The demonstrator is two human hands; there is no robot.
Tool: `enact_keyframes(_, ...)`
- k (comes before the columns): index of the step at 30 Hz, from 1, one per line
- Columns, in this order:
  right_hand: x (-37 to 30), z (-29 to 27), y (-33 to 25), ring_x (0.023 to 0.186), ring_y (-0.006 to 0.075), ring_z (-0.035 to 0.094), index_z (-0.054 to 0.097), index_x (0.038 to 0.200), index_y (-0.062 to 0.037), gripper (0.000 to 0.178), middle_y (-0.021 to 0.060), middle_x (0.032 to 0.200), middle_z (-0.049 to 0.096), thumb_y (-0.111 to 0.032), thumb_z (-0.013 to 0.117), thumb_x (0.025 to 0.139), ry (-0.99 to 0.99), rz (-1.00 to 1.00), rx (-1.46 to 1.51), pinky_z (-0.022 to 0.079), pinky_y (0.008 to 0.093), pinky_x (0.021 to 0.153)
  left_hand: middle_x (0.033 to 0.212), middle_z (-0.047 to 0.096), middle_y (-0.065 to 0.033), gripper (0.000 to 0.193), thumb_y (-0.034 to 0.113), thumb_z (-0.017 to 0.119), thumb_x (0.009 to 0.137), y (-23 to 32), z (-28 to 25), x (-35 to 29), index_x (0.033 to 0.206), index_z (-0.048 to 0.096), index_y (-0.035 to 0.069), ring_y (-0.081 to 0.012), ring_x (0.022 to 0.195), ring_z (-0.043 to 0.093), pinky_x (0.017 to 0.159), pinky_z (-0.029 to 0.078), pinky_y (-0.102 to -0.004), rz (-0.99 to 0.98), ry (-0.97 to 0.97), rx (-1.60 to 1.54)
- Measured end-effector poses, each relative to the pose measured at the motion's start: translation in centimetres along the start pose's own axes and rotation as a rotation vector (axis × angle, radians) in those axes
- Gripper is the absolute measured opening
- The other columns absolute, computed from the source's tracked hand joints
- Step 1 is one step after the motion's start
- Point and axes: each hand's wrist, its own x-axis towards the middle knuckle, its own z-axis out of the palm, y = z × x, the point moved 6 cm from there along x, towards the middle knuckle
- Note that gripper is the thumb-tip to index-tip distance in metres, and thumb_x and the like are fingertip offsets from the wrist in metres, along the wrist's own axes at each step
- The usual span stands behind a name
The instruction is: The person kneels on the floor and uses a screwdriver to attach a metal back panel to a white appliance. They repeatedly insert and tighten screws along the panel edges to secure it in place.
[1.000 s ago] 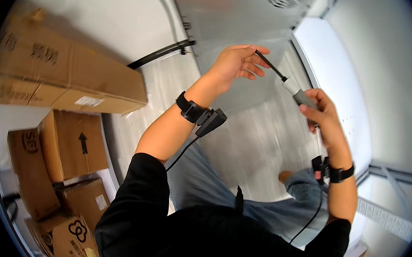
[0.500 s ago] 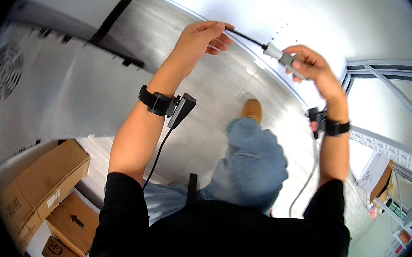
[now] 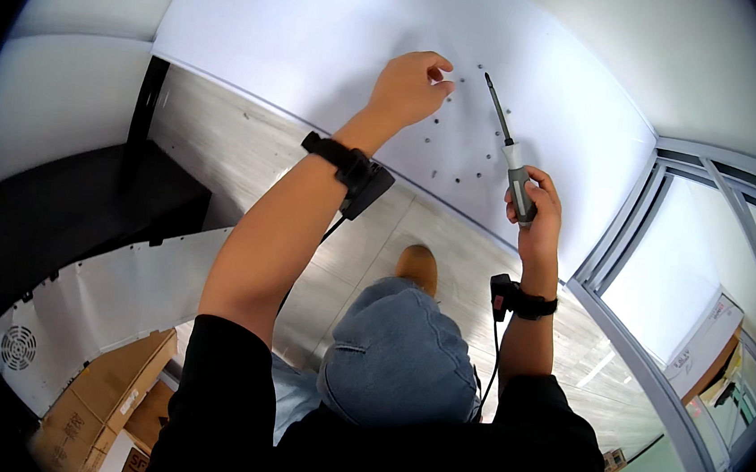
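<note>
A screwdriver (image 3: 518,194) with a grey and white handle and a dark shaft is gripped in my right hand (image 3: 538,205). Its tip points up and away, over a white tabletop (image 3: 323,42). Several small dark screws (image 3: 436,122) lie scattered on that surface, left of the shaft and below it. Just left of the screws is my left hand (image 3: 412,88), its thumb and forefinger apart and the other fingers curled. Nothing shows between those fingertips. Each wrist wears a black strap with a small black device and a cable.
Grey metal framing (image 3: 660,198) stands to the right. On the lower left are a perforated metal panel (image 3: 112,294) and cardboard boxes (image 3: 98,400), with a black surface (image 3: 76,196) behind. My knee and a tan shoe (image 3: 418,266) show below the table edge.
My view has shifted onto the tabletop, bringing the screws into clear sight. My left hand has let go of the screwdriver's shaft, and the screwdriver now points more steeply away in my right hand.
</note>
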Motion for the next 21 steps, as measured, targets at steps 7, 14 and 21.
enact_keyframes(7,2.7,-2.1,-0.7,0.054,0.0116,0.05,0.057,0.109,-0.0024,0.028,0.0085,0.071,0.06,-0.018,0.05,0.087,0.044,-0.037,0.032,0.037,0.0244,0.05,0.09,0.062,-0.0076,0.023,0.013,0.067,0.078,1.3,4.6,5.5,0.099,0.061,0.006,-0.0237,0.086,0.06,0.073,0.049,-0.0359,-0.004,0.021,0.245)
enact_keyframes(14,3.7,-2.3,-0.7,0.054,0.0109,0.051,0.058,0.109,-0.0036,0.028,0.0079,0.07,0.06,-0.018,0.051,0.087,0.055,-0.034,-0.008,0.037,0.0236,0.049,0.086,0.062,-0.0067,0.011,0.012,0.062,0.082,1.1,5.4,6.2,0.092,0.064,0.009,-0.0235,0.084,0.059,0.071,0.049,-0.0363,0.081,0.048,0.352)
enact_keyframes(21,3.2,0.0,-2.5,0.052,0.0093,0.049,0.06,0.108,-0.0047,0.027,0.0069,0.069,0.06,-0.015,0.05,0.085,0.006,-0.086,-0.16,0.035,0.0223,0.048,0.097,0.066,-0.0079,0.013,0.016,0.058,0.089,-0.3,2.4,4.3,0.095,0.061,0.004,-0.0208,0.086,0.064,0.072,0.052,-0.0304,-0.385,0.001,-0.646)
